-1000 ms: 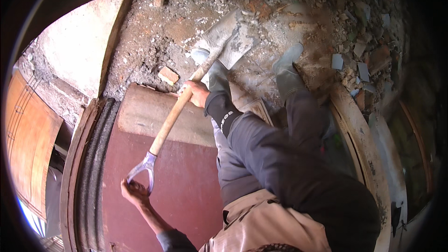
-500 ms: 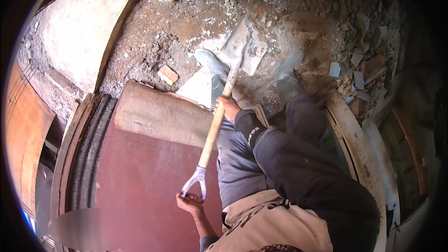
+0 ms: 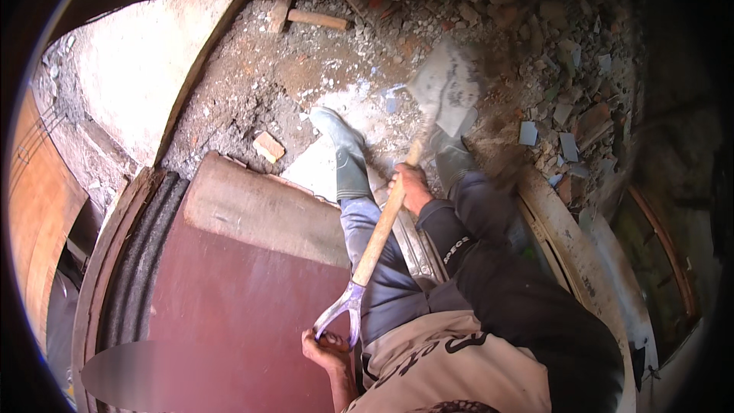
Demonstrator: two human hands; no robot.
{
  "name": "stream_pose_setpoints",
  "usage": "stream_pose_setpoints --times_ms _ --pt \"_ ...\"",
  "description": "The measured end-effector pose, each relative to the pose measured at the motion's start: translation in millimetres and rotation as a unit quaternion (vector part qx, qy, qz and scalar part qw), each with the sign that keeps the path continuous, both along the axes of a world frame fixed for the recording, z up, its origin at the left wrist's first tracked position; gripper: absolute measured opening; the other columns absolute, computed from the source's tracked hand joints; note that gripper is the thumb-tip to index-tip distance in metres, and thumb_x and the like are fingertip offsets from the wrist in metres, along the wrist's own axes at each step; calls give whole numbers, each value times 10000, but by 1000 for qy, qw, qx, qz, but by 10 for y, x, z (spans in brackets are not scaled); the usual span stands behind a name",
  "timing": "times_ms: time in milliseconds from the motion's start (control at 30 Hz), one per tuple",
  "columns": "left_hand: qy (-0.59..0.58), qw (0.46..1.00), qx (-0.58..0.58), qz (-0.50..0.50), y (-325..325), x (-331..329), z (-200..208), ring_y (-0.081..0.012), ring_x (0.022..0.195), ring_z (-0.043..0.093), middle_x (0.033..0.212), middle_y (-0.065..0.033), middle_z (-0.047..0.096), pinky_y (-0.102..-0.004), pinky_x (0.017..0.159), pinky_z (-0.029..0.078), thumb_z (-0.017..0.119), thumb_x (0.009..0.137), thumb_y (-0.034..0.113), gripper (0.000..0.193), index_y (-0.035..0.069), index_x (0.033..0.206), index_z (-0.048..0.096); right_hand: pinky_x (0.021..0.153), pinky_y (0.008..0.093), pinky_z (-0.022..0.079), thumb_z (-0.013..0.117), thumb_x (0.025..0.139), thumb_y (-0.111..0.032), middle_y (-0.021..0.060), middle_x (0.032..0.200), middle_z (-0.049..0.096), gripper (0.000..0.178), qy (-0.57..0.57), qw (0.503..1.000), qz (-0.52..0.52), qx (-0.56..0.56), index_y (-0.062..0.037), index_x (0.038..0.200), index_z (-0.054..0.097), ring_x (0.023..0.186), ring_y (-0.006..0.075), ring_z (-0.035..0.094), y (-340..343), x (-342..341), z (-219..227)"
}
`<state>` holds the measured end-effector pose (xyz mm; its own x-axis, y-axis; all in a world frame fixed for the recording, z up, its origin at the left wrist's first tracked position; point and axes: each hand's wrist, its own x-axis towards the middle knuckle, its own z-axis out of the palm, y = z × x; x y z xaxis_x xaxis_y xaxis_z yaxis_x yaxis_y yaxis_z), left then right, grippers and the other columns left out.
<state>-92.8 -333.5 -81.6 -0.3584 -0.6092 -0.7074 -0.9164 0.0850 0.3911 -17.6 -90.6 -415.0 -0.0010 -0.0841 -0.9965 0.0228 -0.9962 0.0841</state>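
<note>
Shovel (image 3: 375, 241) held aslant over L leg (image 3: 355, 218), blade (image 3: 447, 80) by R boot (image 3: 453, 159), above rubble floor (image 3: 264, 69) (contact can't be told). D-grip (image 3: 352, 297) is wrapped by L hand (image 3: 329, 348), shaft (image 3: 387, 218) by R hand (image 3: 413, 186). Prob. stiff, blade-heavy; best gripped at both spots, wood maybe slippery if dusty.

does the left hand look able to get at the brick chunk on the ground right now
Probably not: the left hand is closed around the shovel's purple grip, and the brick chunk lies well ahead of it, beyond the reddish-brown panel.
</note>
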Motion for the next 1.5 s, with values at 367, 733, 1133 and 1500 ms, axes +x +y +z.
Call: stream_pose_setpoints --times_ms 367,733,1133,1500 --pt "-21 991 -22 128 673 245 -135 -107 393 346 479 18 363 -262 380 302 459 866 351 324 134 628 421 453 437 469 621 815 -139 67 630 484 128 45 994 97 -6 -90 812 503 477 247 524 484 -396 -319" --pt "-6 999 37 17 747 360 -10 -144 376 401 483 -28 417 -277 353 332 487 859 281 282 108 643 432 463 420 449 629 840 -173 39 625 467 161 -16 998 29 53 -118 787 487 476 226 488 795 263 126" --pt "-62 982 133 120 1251 338 -384 -142 446 322 527 14 349 -294 435 307 384 912 436 368 138 702 440 485 442 490 619 847 -159 88 659 518 146 121 985 54 107 -49 810 530 511 279 545 1108 300 -1036" --pt "161 960 99 -206 1020 -331 -534 -115 394 417 526 -11 421 -270 345 332 493 899 278 269 72 728 464 570 395 476 621 803 -108 38 670 466 154 150 977 -141 63 -103 815 468 561 186 497 1231 -440 -419"
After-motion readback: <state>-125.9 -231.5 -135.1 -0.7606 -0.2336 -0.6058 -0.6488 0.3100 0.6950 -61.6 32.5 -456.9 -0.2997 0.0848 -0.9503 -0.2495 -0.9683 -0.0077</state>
